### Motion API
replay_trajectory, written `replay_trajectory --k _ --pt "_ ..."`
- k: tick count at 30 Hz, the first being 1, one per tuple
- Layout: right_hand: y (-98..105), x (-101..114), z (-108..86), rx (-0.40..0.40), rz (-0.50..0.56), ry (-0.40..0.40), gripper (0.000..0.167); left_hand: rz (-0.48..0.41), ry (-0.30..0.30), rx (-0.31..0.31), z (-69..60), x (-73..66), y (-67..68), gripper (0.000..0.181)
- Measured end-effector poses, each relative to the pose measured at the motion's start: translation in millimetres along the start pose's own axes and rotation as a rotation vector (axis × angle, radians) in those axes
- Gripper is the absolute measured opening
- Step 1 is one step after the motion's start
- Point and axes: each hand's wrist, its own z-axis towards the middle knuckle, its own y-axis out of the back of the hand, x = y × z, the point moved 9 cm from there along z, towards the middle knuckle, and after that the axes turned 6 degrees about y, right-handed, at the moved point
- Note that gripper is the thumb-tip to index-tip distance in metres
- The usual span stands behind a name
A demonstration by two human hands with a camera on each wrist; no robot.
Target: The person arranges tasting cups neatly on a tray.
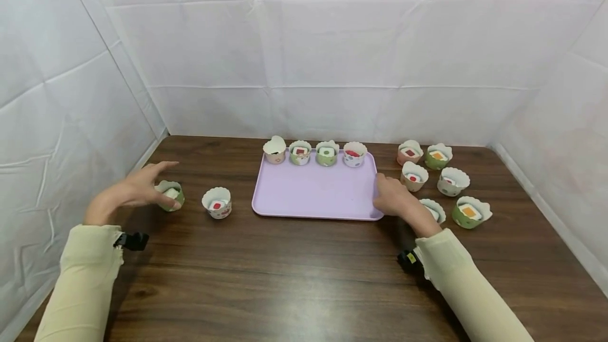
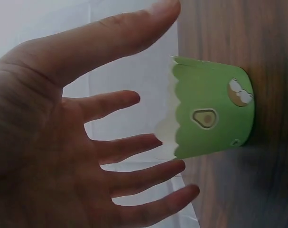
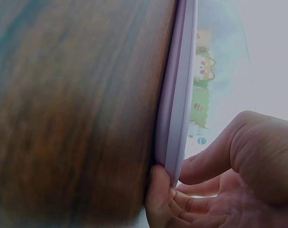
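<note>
At the left of the table, my left hand is spread around a green paper cupcake cup, thumb and fingers wide apart. In the left wrist view the palm faces this cup, which has an avocado print; the fingers do not close on it. My right hand holds the right edge of a lilac tray. The right wrist view shows its thumb above the tray rim and curled fingers at the underside. Several paper cups with small tiles inside stand along the tray's back edge, including a green cup.
A white patterned cup stands between the left hand and the tray. More cups cluster to the right, among them a pink cup and a green cup; one white cup is partly behind the right forearm. White sheeting surrounds the table.
</note>
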Motion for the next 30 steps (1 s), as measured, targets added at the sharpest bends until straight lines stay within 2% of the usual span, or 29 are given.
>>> replay_trajectory --k 4,9,16,22,25,30 --pt "-1 0 0.9 -0.002 0.003 0.001 0.056 -0.043 0.021 0.024 -1.3 8.0 -4.4 0.107" --pt "-2 -1 2.2 0.004 0.003 -0.003 0.058 -0.053 0.049 0.049 -4.3 17.7 -9.5 0.090" --pt "-1 -2 2.7 0.007 0.005 -0.009 0.056 0.020 0.073 0.031 -4.2 20.8 -8.2 0.078" --pt "-2 -4 3.3 0.007 0.000 -0.012 0.054 -0.032 0.072 0.038 -2.5 23.1 -8.3 0.069" --pt "-3 -5 3.1 0.004 -0.002 -0.015 0.052 -0.033 0.061 0.019 -1.5 23.4 -6.3 0.065" --pt "-2 -4 2.3 0.006 0.004 -0.014 0.053 0.007 0.040 -0.065 -0.7 19.8 0.9 0.060"
